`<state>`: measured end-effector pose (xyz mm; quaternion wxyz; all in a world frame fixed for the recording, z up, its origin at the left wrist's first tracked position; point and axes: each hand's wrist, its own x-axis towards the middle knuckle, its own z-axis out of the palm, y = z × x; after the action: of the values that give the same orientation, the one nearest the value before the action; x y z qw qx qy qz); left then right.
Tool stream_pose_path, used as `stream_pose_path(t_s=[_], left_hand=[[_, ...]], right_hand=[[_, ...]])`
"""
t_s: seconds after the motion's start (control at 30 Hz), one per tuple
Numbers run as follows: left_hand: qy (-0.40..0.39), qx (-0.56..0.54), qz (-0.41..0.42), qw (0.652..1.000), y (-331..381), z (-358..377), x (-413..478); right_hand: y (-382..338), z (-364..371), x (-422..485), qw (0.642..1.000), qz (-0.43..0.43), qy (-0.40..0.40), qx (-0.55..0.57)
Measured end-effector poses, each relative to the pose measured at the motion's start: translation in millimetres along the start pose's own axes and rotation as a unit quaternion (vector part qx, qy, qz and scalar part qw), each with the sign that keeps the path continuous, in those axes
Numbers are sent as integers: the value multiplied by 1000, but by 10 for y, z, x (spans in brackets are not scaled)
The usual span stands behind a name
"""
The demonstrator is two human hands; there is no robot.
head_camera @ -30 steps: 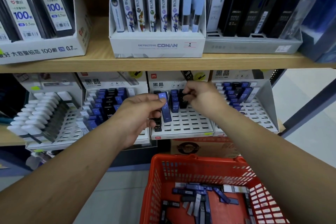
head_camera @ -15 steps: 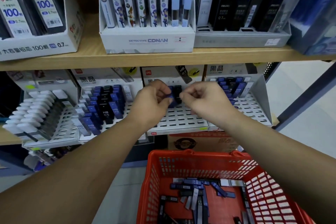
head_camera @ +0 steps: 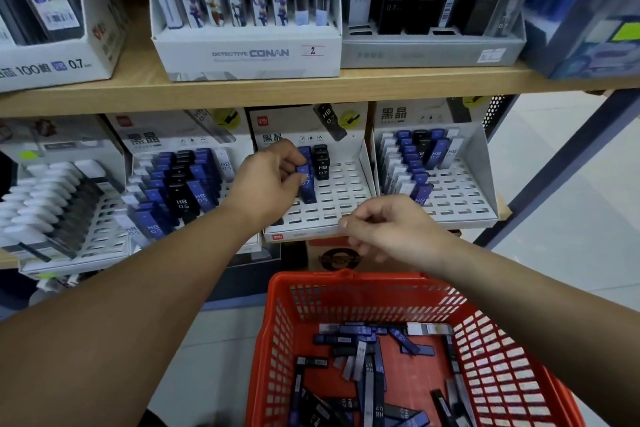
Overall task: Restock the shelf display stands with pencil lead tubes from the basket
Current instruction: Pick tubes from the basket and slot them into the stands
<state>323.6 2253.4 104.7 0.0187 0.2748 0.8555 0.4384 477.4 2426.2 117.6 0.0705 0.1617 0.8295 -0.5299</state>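
The upper shelf (head_camera: 242, 90) carries a white box printed "DETECTIVE CONAN" (head_camera: 249, 54) with a small tag reading "2". To its left is a box marked "100" and "0.7" (head_camera: 52, 66), and to its right a grey tray (head_camera: 429, 52) of black packs marked "0.7".

Below, 3 white slotted stands carry headers reading "黑晶". The left stand (head_camera: 221, 191) holds blue and black tubes marked "HB 0.5". The right stand (head_camera: 457, 198) holds blue, black and white ones.

In the middle display stand (head_camera: 332, 204), 2 black tubes (head_camera: 322, 163) read "HB 0.7". Just beside them on the left stands a blue lead tube (head_camera: 306, 184). Its long axis runs up the sloped face, cap end up and away, foot in a slot.

The left hand (head_camera: 273, 180) pinches this tube near its top between thumb and fingers. The right hand (head_camera: 394, 229) hangs lower, in front of the stand's front edge and well apart from the tube. Its fingers are loosely curled with nothing seen in them.

Under both arms sits the red basket (head_camera: 346, 291), with loose tubes (head_camera: 367, 367) lying crisscrossed, some reading "HB 0.7".
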Motion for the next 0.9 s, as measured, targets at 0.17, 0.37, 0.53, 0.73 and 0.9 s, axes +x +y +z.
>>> stream_pose_path(t_s=[0.17,0.37,0.53,0.73,0.9], left_hand=[[24,-13,1,1000,-30,-50,18],[9,26,22,999,-23,16,15],[0,40,22,999,-37,38,28],[-21,140,46,989,-44,50,24],[1,242,158,957,111,-31,-74]], right_hand=[[27,20,19,1000,2,5,9],[33,45,78,997,-15,45,55],[64,68,137,997,-33,64,41],[106,46,164,997,-36,55,44],[174,-2,-45,1000,-8,19,-7]])
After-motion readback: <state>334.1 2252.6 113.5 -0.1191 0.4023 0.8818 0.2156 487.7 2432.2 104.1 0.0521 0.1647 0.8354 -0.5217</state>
